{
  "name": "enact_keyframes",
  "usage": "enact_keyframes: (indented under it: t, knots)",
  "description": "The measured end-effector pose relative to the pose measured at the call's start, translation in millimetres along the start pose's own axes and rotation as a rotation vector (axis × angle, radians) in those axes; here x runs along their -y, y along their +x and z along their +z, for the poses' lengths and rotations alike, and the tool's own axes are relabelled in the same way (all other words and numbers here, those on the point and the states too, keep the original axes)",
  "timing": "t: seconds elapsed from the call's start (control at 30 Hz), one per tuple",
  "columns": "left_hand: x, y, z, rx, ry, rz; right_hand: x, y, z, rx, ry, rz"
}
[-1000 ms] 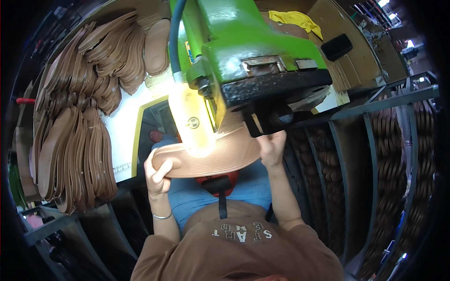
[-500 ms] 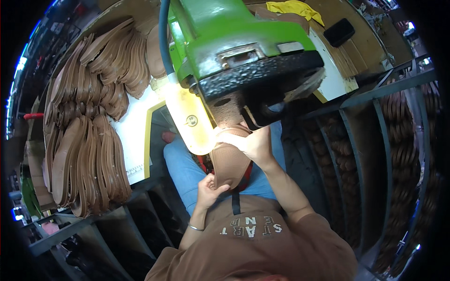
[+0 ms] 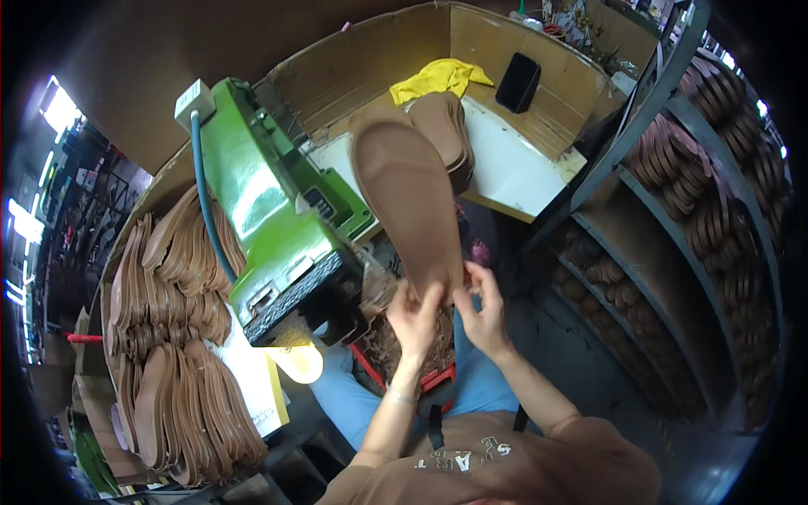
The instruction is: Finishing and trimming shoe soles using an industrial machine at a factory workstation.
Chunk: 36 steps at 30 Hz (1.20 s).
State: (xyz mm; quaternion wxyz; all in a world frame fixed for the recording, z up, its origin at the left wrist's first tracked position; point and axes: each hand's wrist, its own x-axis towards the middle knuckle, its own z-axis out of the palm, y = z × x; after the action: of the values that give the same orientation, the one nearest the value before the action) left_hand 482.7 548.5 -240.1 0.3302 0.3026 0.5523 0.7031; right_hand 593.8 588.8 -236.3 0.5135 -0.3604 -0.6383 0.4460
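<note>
Both my hands hold a brown shoe sole (image 3: 406,198) by its near end, its broad far end raised and pointing away from me. My left hand (image 3: 412,320) pinches the left side of that end. My right hand (image 3: 481,313) grips the right edge, fingers bent. To the left of the sole stands a green machine (image 3: 257,198) with a black front part. Just behind the held sole, a short stack of brown soles (image 3: 446,135) lies on the white table. Below my hands sits a red crate (image 3: 444,380) of brown scraps.
Several piled soles (image 3: 198,412) cover the left table. On the right rises a metal rack (image 3: 644,206) filled with soles. A yellow cloth (image 3: 438,78) and a black block-like object (image 3: 518,82) lie at the back against cardboard. A blue hose (image 3: 202,185) runs along the machine.
The sole has moved from under the machine's front to its right, lifted with its far end up. My left hand has moved up and right. The view has turned rightward.
</note>
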Motion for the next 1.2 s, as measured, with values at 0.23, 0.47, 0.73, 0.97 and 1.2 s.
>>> enact_keyframes:
  t: [0.23, 0.47, 0.73, 0.97, 1.2]
  knots:
    - [-50, 169, 61, -0.461, 0.331, 0.456, 6, 171, 5, -0.209, -0.391, -0.335]
    - [-19, 227, 57, -0.506, 0.346, 0.267, -45, 264, 8, 0.029, -0.598, 0.13]
    - [-17, 190, 70, -0.648, 0.303, 0.392, -69, 260, -28, -0.039, -0.343, 0.078]
    - [-15, 182, 81, -0.484, 0.589, 0.312, -66, 250, -11, 0.009, -0.197, 0.07]
    - [-7, 134, 65, -0.465, 0.32, 0.364, -84, 244, 17, 0.031, -0.156, 0.058]
